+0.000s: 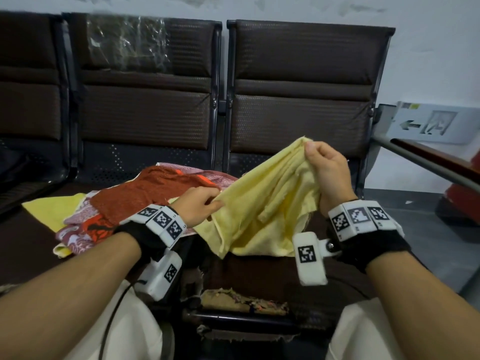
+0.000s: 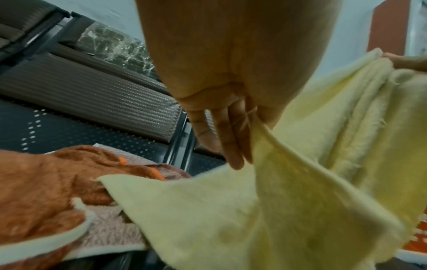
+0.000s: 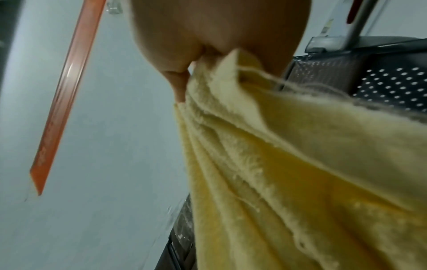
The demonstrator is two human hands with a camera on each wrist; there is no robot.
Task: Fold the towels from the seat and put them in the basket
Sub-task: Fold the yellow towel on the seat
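Both hands hold one pale yellow towel (image 1: 262,203) up over the seat (image 1: 259,276), its lower edge sagging onto the cushion. The right hand (image 1: 328,170) is raised higher, its fingers curled round a gathered corner so the cloth hangs from it in pleats. The left hand (image 1: 200,206) sits lower and pinches the opposite edge between thumb and fingers. Just left of the held towel, a heap of other towels lies on the seat: a rust-orange towel (image 1: 155,190) on top, a patterned pink towel (image 1: 85,229) under it, and a bright yellow towel (image 1: 52,209) at the far left. Dark brown padded backrests (image 1: 298,100) stand behind.
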